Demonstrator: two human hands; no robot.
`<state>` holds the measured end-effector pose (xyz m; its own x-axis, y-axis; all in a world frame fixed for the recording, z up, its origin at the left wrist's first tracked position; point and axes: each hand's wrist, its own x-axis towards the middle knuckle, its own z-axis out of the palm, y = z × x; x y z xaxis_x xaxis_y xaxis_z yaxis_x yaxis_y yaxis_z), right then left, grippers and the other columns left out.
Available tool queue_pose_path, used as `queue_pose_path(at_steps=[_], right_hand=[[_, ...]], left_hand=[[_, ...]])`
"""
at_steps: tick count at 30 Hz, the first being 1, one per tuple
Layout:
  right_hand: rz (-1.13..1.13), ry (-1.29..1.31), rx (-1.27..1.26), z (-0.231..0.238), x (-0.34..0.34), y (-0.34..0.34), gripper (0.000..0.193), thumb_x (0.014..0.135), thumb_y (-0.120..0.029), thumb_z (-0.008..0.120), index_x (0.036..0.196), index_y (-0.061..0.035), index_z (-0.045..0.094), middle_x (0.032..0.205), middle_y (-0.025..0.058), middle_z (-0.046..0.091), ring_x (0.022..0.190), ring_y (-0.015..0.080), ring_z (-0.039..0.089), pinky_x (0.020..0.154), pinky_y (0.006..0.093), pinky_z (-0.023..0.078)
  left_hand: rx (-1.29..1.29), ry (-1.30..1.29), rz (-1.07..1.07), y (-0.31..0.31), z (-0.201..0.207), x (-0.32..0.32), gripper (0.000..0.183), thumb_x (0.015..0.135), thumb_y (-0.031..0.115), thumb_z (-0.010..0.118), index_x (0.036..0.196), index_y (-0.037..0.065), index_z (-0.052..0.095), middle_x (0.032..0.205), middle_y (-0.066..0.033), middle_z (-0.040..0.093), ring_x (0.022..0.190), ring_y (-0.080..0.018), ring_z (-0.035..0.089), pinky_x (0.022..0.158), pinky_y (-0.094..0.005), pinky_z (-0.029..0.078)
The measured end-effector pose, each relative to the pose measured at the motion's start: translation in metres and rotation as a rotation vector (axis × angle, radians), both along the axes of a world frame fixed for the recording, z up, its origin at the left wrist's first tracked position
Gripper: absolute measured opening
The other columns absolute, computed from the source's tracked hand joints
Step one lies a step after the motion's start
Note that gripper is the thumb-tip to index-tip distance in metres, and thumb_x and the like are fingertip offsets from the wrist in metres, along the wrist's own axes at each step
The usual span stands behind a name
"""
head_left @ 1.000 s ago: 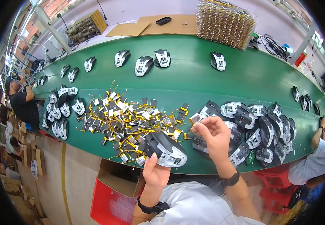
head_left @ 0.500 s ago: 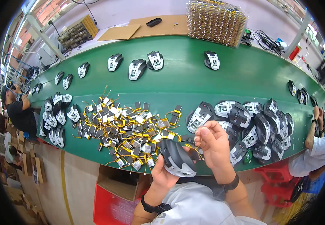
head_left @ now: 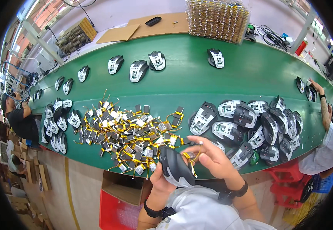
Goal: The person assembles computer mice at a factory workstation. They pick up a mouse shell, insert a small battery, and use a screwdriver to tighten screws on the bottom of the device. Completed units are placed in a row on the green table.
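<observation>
My left hand (head_left: 162, 183) is closed round a black and grey computer mouse (head_left: 175, 167), held tilted above the table's front edge. Close against the mouse's right side, my right hand (head_left: 214, 159) has its fingers curled about a small battery (head_left: 189, 155) with yellow tape. The battery's thin wires stand up past the fingers and hang down below them. Its far end is partly hidden by the fingers and the mouse. A heap of loose batteries (head_left: 135, 134) with yellow tape and wires lies just beyond my left hand.
Many mice (head_left: 247, 115) are piled on the green table (head_left: 174, 86) at right, a smaller group (head_left: 57, 122) at left. Several mice (head_left: 138, 71) stand spaced along the far strip. A clear tray stack (head_left: 217, 21) stands behind. At right, a co-worker's hand (head_left: 317, 86) reaches the mice there.
My right hand has turned and come lower, bringing the battery close to the mouse; its fingers are now stretched further left. The co-worker's arm at right has reached forward to the far strip.
</observation>
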<state>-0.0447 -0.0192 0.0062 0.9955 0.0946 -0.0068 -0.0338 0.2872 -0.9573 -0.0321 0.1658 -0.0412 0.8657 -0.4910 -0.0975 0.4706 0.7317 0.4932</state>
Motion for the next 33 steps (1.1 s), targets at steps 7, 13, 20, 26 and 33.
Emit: queue_pose_path(at_steps=[7, 13, 20, 26, 33], right_hand=[[0.154, -0.106, -0.278, 0.007, 0.006, -0.013, 0.033, 0.085, -0.01, 0.071, 0.117, -0.0023, 0.066, 0.093, 0.0069, 0.066, 0.081, 0.0111, 0.065, 0.068, 0.024, 0.053], [-0.108, -0.146, -0.38, 0.009, 0.001, -0.015, 0.018, 0.082, -0.005, 0.07, 0.097, 0.0005, 0.063, 0.088, 0.0058, 0.068, 0.076, 0.0108, 0.066, 0.068, 0.0245, 0.053], [-0.552, -0.14, -0.268, 0.024, -0.009, -0.009, 0.023, 0.086, 0.0, 0.058, 0.109, 0.0016, 0.054, 0.09, 0.0122, 0.065, 0.075, 0.0122, 0.057, 0.071, 0.023, 0.045], [-0.361, -0.126, -0.315, 0.02, -0.025, -0.002, 0.011, 0.083, 0.003, 0.059, 0.094, 0.0036, 0.059, 0.086, 0.0124, 0.065, 0.078, 0.0167, 0.064, 0.075, 0.0273, 0.05], [-0.135, -0.013, -0.215, 0.01, -0.034, 0.013, 0.009, 0.089, -0.003, 0.066, 0.088, 0.0011, 0.058, 0.072, 0.0041, 0.063, 0.069, 0.0095, 0.063, 0.065, 0.0241, 0.05]], left_hand=[[-0.019, 0.02, -0.063, 0.009, 0.01, 0.004, 0.067, 0.093, 0.06, 0.045, 0.118, -0.002, 0.052, 0.099, -0.0203, 0.059, 0.086, -0.0295, 0.061, 0.071, -0.0383, 0.053], [-0.067, 0.206, -0.061, 0.016, 0.007, 0.009, 0.044, 0.097, 0.025, 0.052, 0.131, -0.004, 0.048, 0.122, -0.0158, 0.062, 0.107, -0.0252, 0.063, 0.095, -0.0407, 0.049], [0.376, -0.042, 0.037, 0.017, 0.024, 0.022, 0.039, 0.095, 0.019, 0.061, 0.127, -0.003, 0.052, 0.115, -0.0086, 0.063, 0.102, -0.0127, 0.061, 0.09, -0.0305, 0.049], [0.483, -0.167, 0.194, 0.01, 0.031, 0.025, 0.042, 0.096, 0.017, 0.061, 0.131, -0.002, 0.047, 0.117, -0.01, 0.062, 0.103, -0.0137, 0.06, 0.092, -0.031, 0.049], [0.164, 0.027, 0.171, -0.004, 0.055, 0.047, 0.055, 0.101, 0.042, 0.04, 0.136, 0.0, 0.045, 0.129, -0.0219, 0.057, 0.114, -0.0352, 0.06, 0.099, -0.0489, 0.047]])
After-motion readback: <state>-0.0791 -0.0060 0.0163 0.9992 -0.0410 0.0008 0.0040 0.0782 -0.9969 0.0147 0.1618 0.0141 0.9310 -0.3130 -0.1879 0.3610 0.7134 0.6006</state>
